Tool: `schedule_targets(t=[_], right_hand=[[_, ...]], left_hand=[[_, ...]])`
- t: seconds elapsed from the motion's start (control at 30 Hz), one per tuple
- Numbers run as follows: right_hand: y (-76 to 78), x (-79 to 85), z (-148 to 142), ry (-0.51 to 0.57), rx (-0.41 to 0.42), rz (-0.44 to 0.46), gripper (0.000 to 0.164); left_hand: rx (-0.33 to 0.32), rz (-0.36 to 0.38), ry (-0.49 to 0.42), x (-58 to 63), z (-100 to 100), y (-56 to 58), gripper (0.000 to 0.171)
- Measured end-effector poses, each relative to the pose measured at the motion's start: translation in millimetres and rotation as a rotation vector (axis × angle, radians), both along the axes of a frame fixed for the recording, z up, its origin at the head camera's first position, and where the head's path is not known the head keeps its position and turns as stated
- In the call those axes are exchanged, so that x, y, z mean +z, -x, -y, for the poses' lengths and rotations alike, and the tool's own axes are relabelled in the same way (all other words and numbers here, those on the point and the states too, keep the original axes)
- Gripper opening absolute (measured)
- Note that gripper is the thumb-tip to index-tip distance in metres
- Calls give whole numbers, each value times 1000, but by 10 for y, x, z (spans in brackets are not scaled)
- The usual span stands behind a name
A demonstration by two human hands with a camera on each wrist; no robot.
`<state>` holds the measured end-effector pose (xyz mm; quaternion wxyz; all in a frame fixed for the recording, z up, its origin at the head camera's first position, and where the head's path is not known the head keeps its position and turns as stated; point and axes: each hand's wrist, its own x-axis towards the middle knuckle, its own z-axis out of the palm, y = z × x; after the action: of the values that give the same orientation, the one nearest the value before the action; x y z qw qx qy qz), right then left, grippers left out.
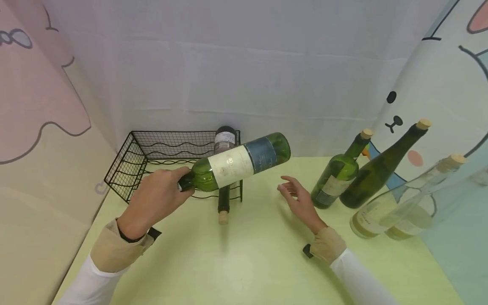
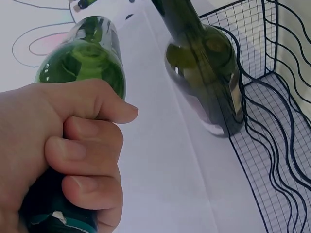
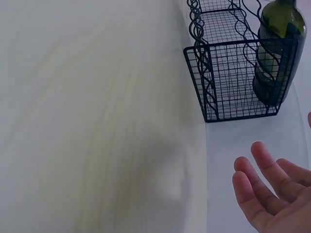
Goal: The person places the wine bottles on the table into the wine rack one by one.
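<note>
My left hand [image 1: 162, 190] grips a green wine bottle [image 1: 232, 167] by its neck. The bottle lies nearly level in the air, base to the right and slightly raised, with a cream and blue label. Curled fingers wrap the neck in the left wrist view, where the bottle's green body [image 2: 80, 68] shows beyond them. Behind it, a dark corked bottle [image 1: 224, 199] lies in the right end of a black wire wine rack [image 1: 171, 142], its neck toward me. My right hand [image 1: 301, 203] hovers over the table with loosely bent fingers, holding nothing.
On the right of the pale table [image 1: 244, 267] stand several corked bottles: a labelled green bottle [image 1: 335, 182], a taller dark green bottle [image 1: 375, 169] and a clear bottle [image 1: 375, 214] among them. White cloth [image 1: 244, 76] hangs behind the rack.
</note>
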<state>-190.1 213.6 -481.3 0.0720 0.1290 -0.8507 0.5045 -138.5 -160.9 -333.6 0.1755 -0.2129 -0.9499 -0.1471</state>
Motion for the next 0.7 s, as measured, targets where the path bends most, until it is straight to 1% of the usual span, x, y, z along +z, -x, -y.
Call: schedule_targets(t=[0.13, 0.2, 0.3, 0.4, 0.43, 0.6, 0.63, 0.67, 0.7], right_hand=[[73, -37, 133, 19, 21, 18, 46], [115, -45, 203, 28, 26, 25, 46], [180, -9, 321, 50, 39, 37, 46], [251, 59, 454, 60, 51, 34, 47], [236, 154, 511, 55, 59, 33, 47], [356, 333, 739, 54, 97, 25, 51], [374, 360, 784, 53, 103, 24, 51], [427, 324, 819, 61, 107, 27, 51], [439, 342, 866, 65, 112, 30, 50]], left_hand=[[55, -14, -42, -15, 122, -35, 25], [75, -24, -72, -21, 176, -52, 29], [107, -25, -120, -29, 244, -88, 38], [155, -10, -161, -44, 296, -132, 44], [168, -5, -175, -55, 309, -141, 43], [222, 12, -229, -87, 356, -157, 39], [229, 14, -232, -94, 364, -156, 40], [236, 20, -235, -95, 372, -156, 41], [241, 23, -234, -99, 380, -154, 41]])
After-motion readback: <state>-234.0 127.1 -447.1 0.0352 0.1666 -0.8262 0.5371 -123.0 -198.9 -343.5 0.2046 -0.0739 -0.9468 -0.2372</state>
